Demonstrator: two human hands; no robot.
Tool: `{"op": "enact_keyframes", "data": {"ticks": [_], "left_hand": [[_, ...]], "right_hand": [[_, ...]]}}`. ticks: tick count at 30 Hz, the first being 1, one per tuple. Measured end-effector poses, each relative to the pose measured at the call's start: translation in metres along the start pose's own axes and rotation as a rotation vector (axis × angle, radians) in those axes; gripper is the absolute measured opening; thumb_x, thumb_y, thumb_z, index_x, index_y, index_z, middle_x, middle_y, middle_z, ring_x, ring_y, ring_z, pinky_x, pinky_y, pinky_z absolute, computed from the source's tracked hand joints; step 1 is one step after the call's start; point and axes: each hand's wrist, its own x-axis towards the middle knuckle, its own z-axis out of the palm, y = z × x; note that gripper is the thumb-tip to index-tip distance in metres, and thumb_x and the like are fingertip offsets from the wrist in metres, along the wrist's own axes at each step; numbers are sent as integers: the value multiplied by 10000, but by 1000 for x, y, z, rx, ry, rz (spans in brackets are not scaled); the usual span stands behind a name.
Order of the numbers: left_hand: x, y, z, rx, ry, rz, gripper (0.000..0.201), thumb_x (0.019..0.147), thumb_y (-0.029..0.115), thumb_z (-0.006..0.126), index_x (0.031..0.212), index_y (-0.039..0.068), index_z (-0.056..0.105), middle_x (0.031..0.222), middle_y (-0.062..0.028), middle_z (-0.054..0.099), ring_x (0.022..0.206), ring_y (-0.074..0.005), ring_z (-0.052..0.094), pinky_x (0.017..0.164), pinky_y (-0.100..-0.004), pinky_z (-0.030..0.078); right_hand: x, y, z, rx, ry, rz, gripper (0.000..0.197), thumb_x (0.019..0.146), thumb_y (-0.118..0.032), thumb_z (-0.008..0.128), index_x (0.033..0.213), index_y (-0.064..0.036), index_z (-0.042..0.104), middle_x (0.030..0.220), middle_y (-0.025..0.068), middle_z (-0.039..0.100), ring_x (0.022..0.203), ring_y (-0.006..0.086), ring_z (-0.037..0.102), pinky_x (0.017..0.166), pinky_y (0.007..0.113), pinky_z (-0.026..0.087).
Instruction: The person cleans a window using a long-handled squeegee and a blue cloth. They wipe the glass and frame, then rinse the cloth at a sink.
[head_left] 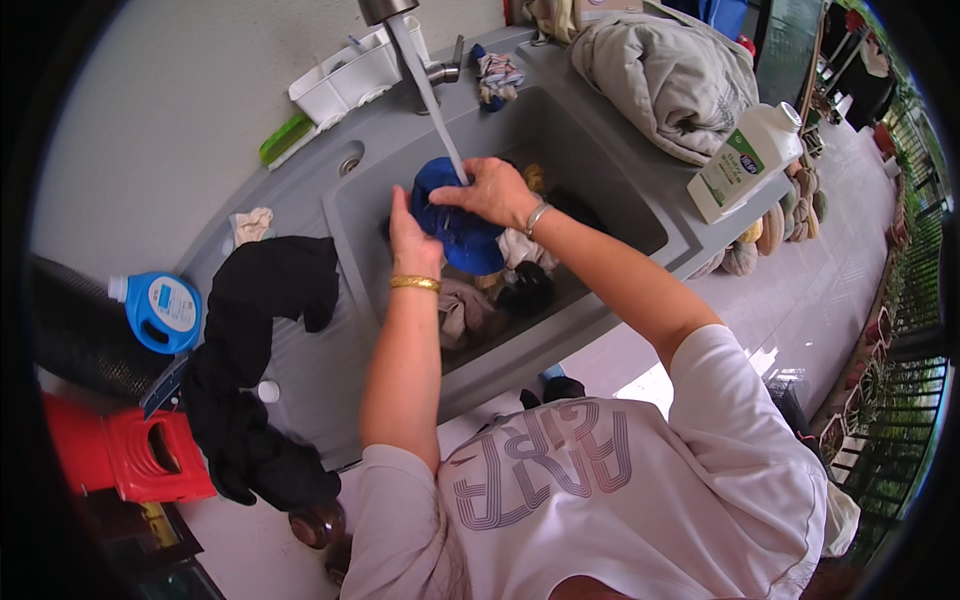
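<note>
Over the grey sink basin (630, 215), both hands hold a shiny wet blue bowl-shaped thing (470, 240); whether it is plastic or cloth I cannot tell. At its left edge is my left hand (412, 240), with some fingers hidden behind it. My right hand (495, 192) grips its upper edge, thumb and fingers closed on it. Water runs from the faucet (388, 8) onto the blue thing beside my right fingers. Beneath it, wet clothes lie in the basin, among them a black piece (527, 290) and a greyish-pink piece (462, 310).
Black clothing (235, 350) drapes over the left drainboard near a blue detergent bottle (165, 312) and a white cap (268, 391). A green brush (286, 139) lies beside a white caddy (350, 80). On the right are bundled grey fabric (660, 85) and a white jug (745, 165).
</note>
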Motion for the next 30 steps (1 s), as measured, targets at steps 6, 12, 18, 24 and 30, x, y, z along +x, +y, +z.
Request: {"op": "enact_keyframes", "data": {"ticks": [6,12,18,24,30], "left_hand": [[4,-29,-34,0,-664,200,344,966,434,411,957,133,577,954,-32,614,888,-186,599,789,-330,487],[-43,-56,16,306,41,201,376,974,332,452,1218,54,520,1149,-82,591,1041,-200,578,895,-344,474],[-17,-31,-33,-8,-70,104,297,919,370,479,927,97,596,926,-48,630,905,-210,607,844,-358,491],[-22,-54,-9,285,169,218,371,993,289,388,1180,7,541,1188,-110,569,1073,-218,543,916,-333,449],[-56,-22,20,350,34,340,467,883,184,653,1284,18,479,1198,-106,554,1109,-206,515,948,-342,430]], "right_hand": [[-39,-21,65,-157,236,-245,352,812,-421,611,699,-90,646,665,183,623,681,349,632,624,432,504],[16,17,27,-428,262,-19,390,870,-436,529,773,-95,690,691,163,645,676,350,637,629,440,521],[-46,2,61,-188,227,-371,252,796,-316,632,844,-72,678,900,119,613,755,319,626,657,404,525],[-3,29,65,-275,272,-301,266,852,-274,574,731,-40,612,779,148,626,658,365,610,595,441,506],[21,36,18,-85,147,-46,405,852,-386,605,1058,-39,632,986,196,658,885,343,649,773,399,519]]}}
